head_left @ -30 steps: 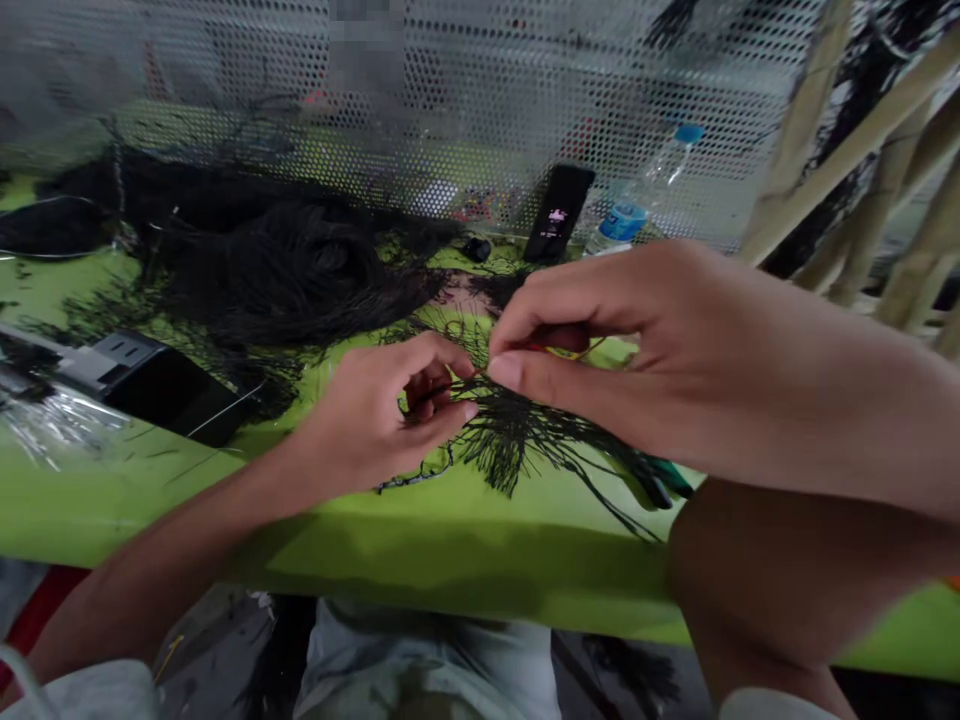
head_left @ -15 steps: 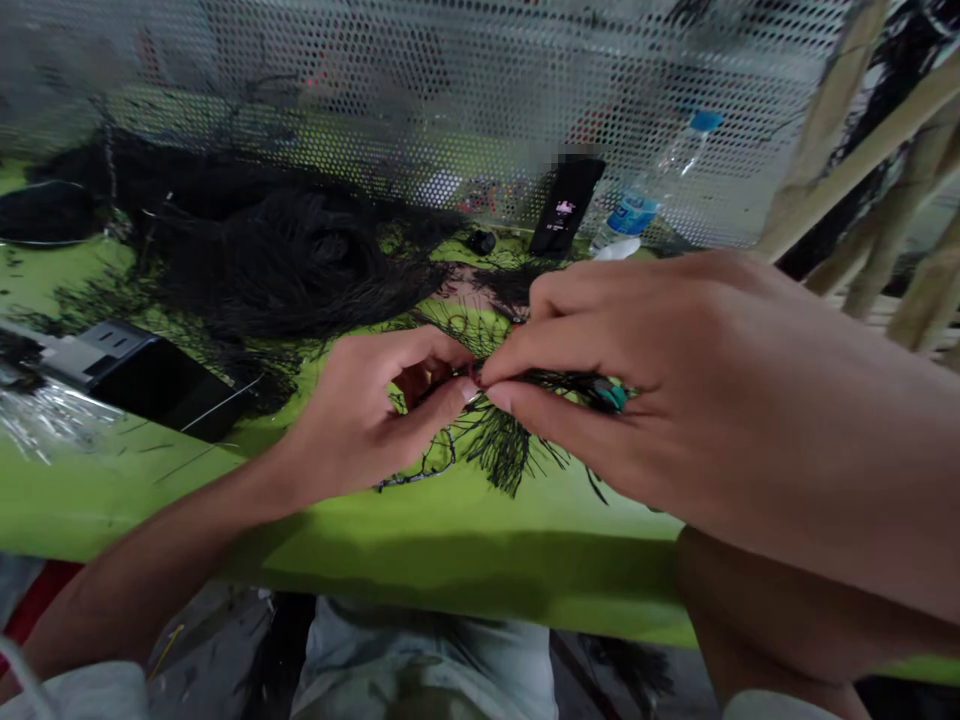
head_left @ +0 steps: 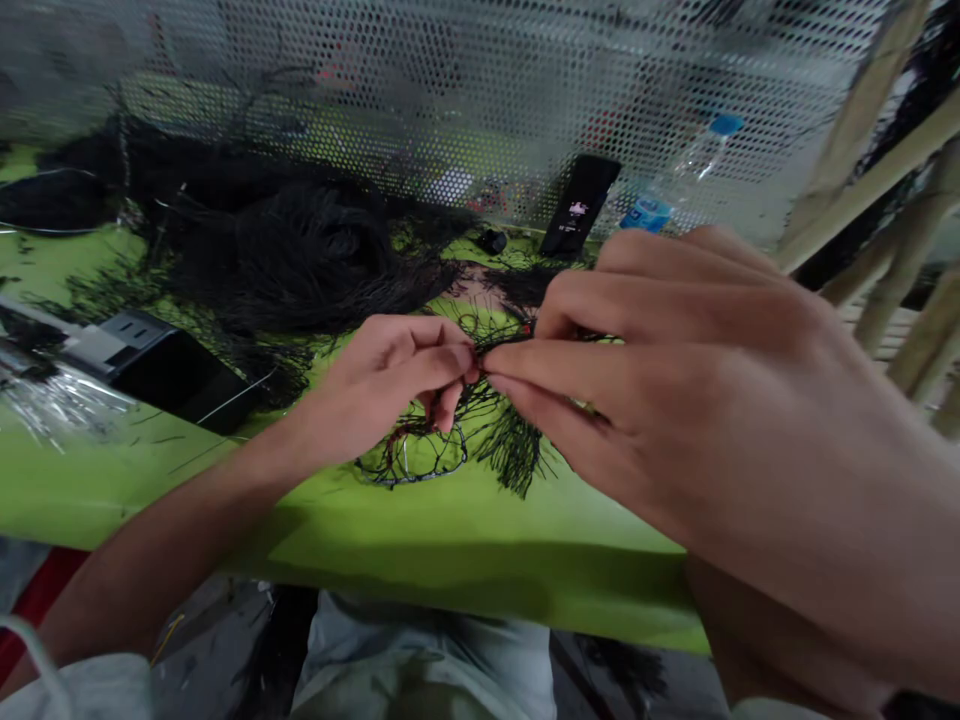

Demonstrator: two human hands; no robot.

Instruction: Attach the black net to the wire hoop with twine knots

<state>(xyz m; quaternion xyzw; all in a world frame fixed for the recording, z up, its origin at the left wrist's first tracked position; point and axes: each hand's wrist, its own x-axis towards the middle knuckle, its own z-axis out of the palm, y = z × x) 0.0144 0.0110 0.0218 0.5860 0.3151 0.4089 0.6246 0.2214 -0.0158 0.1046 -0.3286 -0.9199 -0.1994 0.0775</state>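
My left hand (head_left: 390, 375) is closed, its thumb and forefinger pinching a dark, reddish-tinted strand of black thread netting (head_left: 487, 395). My right hand (head_left: 697, 390) meets it fingertip to fingertip and pinches the same netting just to the right. The exact pinched spot is small and partly hidden by the fingers. Below my left fingers hangs a thin wire hoop (head_left: 420, 478) crossed by knotted black cords, some with a reddish tint. A fringe of loose black threads (head_left: 519, 455) spreads over the green tabletop (head_left: 337, 510) beneath my right fingers.
Behind my hands lies a large heap of black thread (head_left: 300, 245). On the left sit a black power bank or charger (head_left: 165, 370) and silvery strands (head_left: 64, 400). A phone (head_left: 581, 205) and water bottle (head_left: 652, 210) lean near the perforated metal panel (head_left: 465, 80); bamboo poles (head_left: 877, 130) stand right.
My left thumb has shifted up over the forefinger and the other fingers have curled below. More of the wire hoop shows. My right hand has turned slightly, and the view has shifted a little.
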